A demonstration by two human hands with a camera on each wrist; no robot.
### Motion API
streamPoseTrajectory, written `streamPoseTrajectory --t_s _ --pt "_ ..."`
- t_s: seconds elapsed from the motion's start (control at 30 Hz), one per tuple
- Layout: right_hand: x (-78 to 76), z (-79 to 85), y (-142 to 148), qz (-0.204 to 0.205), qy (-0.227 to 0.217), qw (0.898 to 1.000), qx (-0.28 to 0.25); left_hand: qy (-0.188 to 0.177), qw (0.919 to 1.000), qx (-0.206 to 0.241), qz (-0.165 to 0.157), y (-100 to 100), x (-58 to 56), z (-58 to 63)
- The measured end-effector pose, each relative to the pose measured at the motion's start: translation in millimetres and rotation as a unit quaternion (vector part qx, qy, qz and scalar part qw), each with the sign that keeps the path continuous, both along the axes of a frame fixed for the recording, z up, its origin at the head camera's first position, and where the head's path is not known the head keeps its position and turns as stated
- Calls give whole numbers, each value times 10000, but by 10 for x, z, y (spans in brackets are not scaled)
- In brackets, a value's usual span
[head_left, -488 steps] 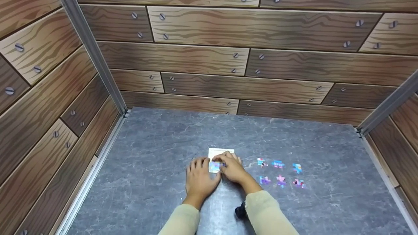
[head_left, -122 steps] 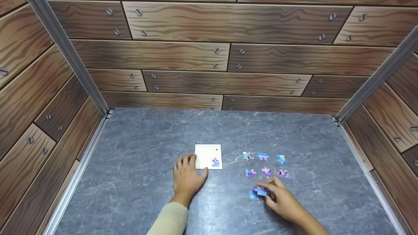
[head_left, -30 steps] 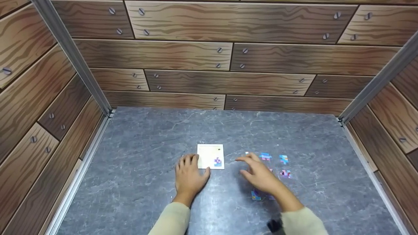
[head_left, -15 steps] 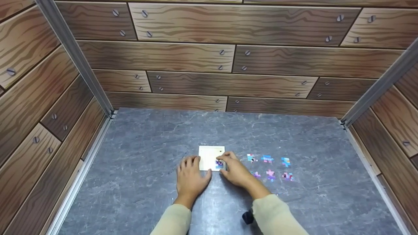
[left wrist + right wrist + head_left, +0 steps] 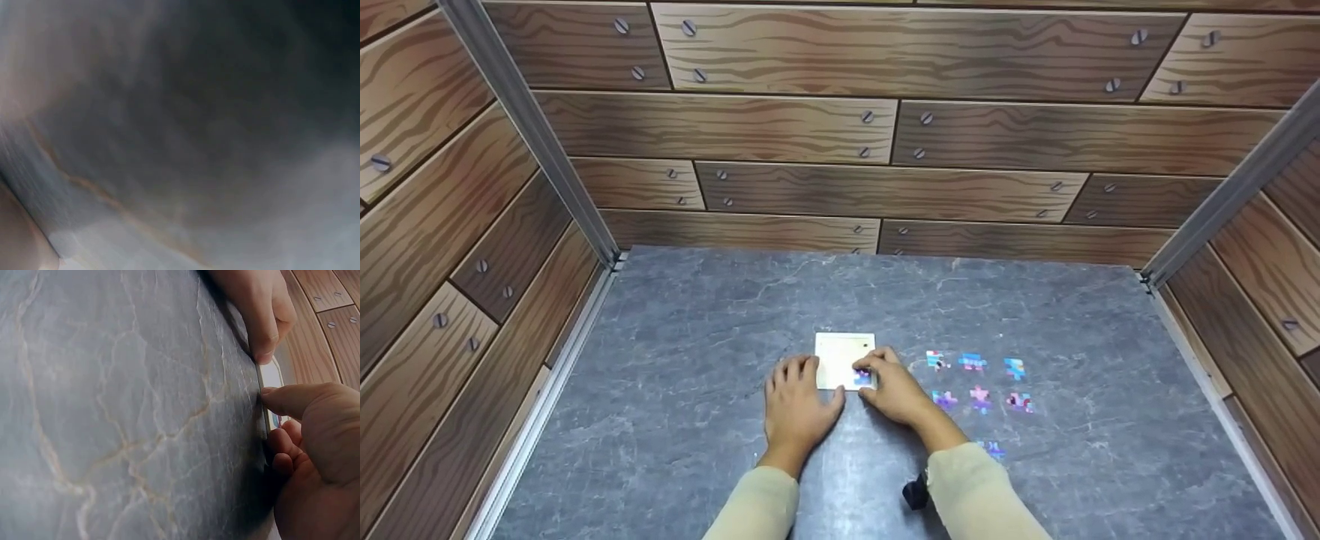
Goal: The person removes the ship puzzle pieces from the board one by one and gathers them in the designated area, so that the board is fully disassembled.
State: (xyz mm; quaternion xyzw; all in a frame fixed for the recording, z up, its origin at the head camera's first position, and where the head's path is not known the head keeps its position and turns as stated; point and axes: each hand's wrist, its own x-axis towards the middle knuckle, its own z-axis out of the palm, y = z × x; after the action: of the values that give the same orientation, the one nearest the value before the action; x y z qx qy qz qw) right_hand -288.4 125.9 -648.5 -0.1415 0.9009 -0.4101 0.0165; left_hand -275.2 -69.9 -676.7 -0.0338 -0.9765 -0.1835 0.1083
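Note:
A small white puzzle tray point(image 5: 838, 351) lies flat on the grey table, with a blue-purple puzzle piece point(image 5: 862, 377) in its lower right corner. My left hand point(image 5: 795, 409) lies along the tray's left side with extended fingers, its thumb at the front edge. Curled over the corner piece, my right hand point(image 5: 896, 390) has its index fingertip by the piece and its thumb at the tray's front edge. In the right wrist view, my right thumb point(image 5: 289, 399) touches the tray rim point(image 5: 271, 385). The left wrist view is too dark and blurred to show the hand's work.
Two rows of loose puzzle pieces point(image 5: 972, 362) lie right of the tray. Another piece point(image 5: 994, 448) shows nearer me, beside my right sleeve point(image 5: 979, 480). A black object point(image 5: 915, 493) is at that sleeve. Wood-patterned walls point(image 5: 780, 127) enclose the table.
Two pieces seen in the tray's front earlier are now one; two pieces were laid on the table at right. My right hand has since returned leftward to the tray's corner piece.

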Motion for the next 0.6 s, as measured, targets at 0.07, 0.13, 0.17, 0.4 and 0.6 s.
streamPoseTrajectory --t_s 0.07,0.13,0.17,0.4,0.6 --pt "6 4 -3 -40 -82 10000 -30 -14 10000 -11 -1 3 5 6" --pt "11 3 -3 -108 -203 9997 -69 -25 10000 -28 -5 7 13 20" --pt "12 1 -4 -149 -255 9995 -105 -27 10000 -31 -4 10 18 28" --pt "19 -24 -15 -410 -281 9981 -357 -102 9999 8 0 22 27 65" --pt "22 -47 -36 -542 -155 9977 -376 -63 10000 -7 21 19 19 37"
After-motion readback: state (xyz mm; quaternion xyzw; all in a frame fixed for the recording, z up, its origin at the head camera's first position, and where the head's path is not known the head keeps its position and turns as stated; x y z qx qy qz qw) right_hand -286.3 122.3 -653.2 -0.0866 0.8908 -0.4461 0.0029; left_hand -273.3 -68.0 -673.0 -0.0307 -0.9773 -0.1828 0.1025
